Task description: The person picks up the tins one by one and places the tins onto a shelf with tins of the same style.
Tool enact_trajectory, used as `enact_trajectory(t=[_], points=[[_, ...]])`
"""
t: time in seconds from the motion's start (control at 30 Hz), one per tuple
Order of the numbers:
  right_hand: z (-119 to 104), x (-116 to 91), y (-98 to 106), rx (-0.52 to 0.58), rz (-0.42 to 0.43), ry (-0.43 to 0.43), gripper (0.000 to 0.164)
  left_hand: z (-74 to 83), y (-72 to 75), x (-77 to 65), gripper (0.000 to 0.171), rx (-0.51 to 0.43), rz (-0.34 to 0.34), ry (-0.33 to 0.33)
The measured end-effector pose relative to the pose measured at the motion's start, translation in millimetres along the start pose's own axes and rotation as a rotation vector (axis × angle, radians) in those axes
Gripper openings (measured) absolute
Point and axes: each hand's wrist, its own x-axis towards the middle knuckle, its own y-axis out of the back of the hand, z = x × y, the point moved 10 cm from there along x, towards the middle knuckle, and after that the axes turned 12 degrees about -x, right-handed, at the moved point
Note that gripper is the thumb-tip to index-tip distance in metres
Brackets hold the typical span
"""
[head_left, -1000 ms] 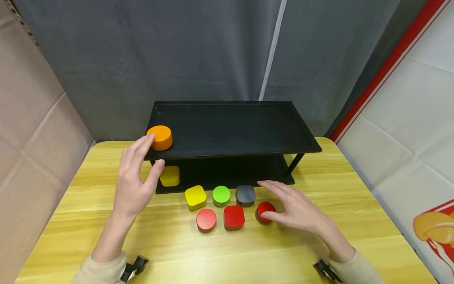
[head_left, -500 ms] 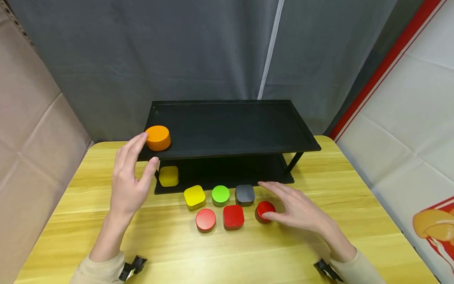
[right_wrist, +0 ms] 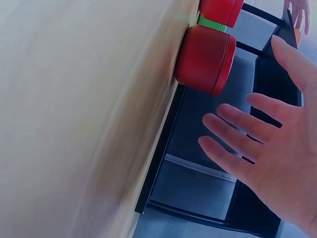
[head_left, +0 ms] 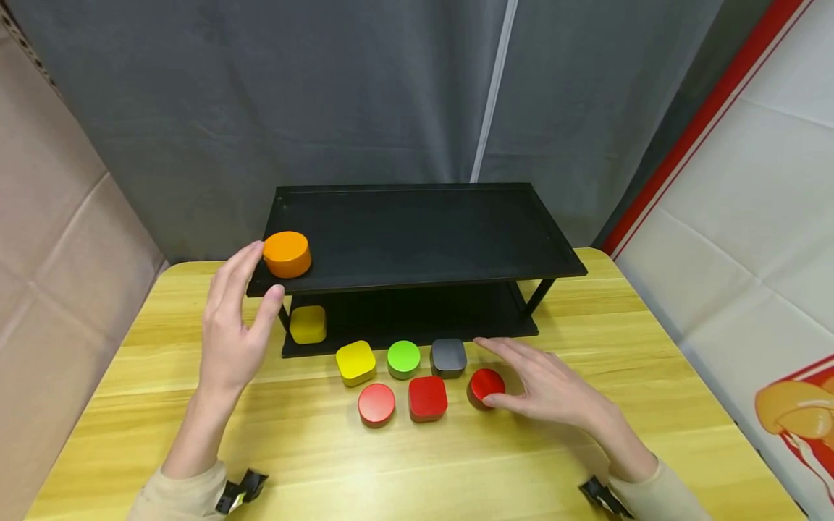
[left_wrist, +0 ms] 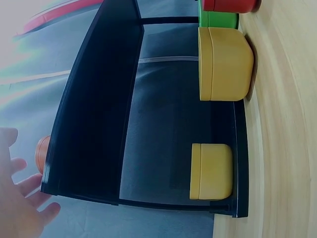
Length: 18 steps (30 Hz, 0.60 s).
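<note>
My left hand (head_left: 226, 340) is raised at the left end of a black two-tier rack (head_left: 417, 231), fingers extended and thumb apart. Its fingertips come right up to the left side of a round orange lidded box (head_left: 288, 255) on the top tier. Nothing sits in that hand's grasp in the left wrist view, where the rack's edge partly hides the orange box. My right hand (head_left: 547, 387) hovers above the table, fingers straight, thumb tip overlapping a round red lidded box (head_left: 485, 383) in the head view. The right wrist view shows an empty palm beside that red box (right_wrist: 204, 58).
A yellow square box (head_left: 308, 324) occupies the lower tier's left end. Before the rack stand another yellow square box (head_left: 356, 362), a green round one (head_left: 404, 358), a grey square one (head_left: 448, 356), a pinkish-red round one (head_left: 376, 402) and a red square one (head_left: 428, 396). Grey curtain (head_left: 365, 94) hangs behind.
My left hand has drawn slightly left, away from the orange box, which stays on the top tier. The right hand has hardly moved. The whole head view has shifted a little.
</note>
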Motion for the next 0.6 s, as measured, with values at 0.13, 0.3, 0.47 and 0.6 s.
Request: enact_trajectory(t=[0.13,0.3,0.47,0.6], points=[[0,0,-2,0.003,-0.015,0.004,0.083,-4.5,2.3,0.2,0.050,-0.011,0.015,0.027],[-2,0,-3,0.001,-0.034,0.012,0.082,-11.1,5.0,0.5,0.049,-0.019,0.022,0.087],[-4,1,-5,-0.006,-0.056,0.019,0.081,-19.4,5.6,-0.1,0.051,-0.026,0.005,0.178],[-4,2,-7,-0.011,-0.080,0.019,0.081,-27.0,5.9,-1.0,0.050,-0.038,-0.005,0.252]])
